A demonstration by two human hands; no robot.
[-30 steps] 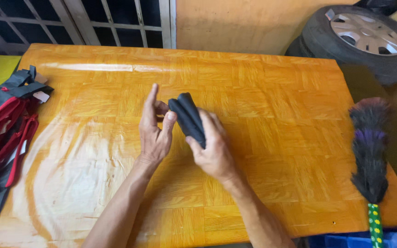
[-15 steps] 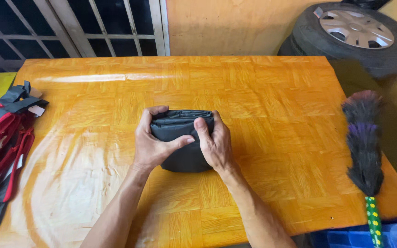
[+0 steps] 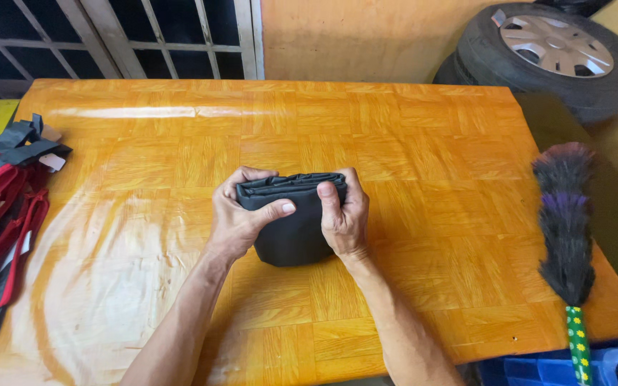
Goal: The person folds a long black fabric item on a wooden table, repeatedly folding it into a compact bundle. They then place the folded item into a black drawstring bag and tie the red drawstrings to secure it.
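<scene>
Item 1, fingers (image 3: 248, 175) of the left hand (image 3: 241, 218): curled over the top edge of a folded black fabric bundle (image 3: 291, 236), thumb laid across its near face and pointing toward 3 o'clock. Closed on the bundle.

Item 2, right hand (image 3: 345, 214): fingers wrapped around the bundle's right upper corner, thumb pressed on the front face, pointing toward 12 o'clock. Closed on the bundle as well.

Item 3, folded black fabric bundle: held between both hands near the middle of the tabletop, slightly toward 6 o'clock. Several layered folds show along its top edge; the lower part is a smooth, rounded dark panel. Whether its lower edge touches the tabletop or hangs just above it cannot be told.

Item 4, tabletop (image 3: 409, 143): glossy orange wood-pattern surface in parquet-like squares, with a bright streak of reflected light toward 10 o'clock. Both forearms enter from the 6 o'clock edge.

Item 5, heap of black and red bags (image 3: 1, 207): at 9 o'clock, well apart from the hands, lying at the tabletop's left edge, with straps and small pale tags showing.

Item 6, feather duster (image 3: 565, 229): at 3 to 4 o'clock, dark and purple plumes, green flowered handle pointing toward 6 o'clock, lying along the right edge.

Item 7, car tyre with silver hubcap (image 3: 559, 50): at 1 o'clock, beyond the tabletop, against an orange wall.

Item 8, barred window grille (image 3: 144, 36): at 11 o'clock, behind the tabletop.
</scene>
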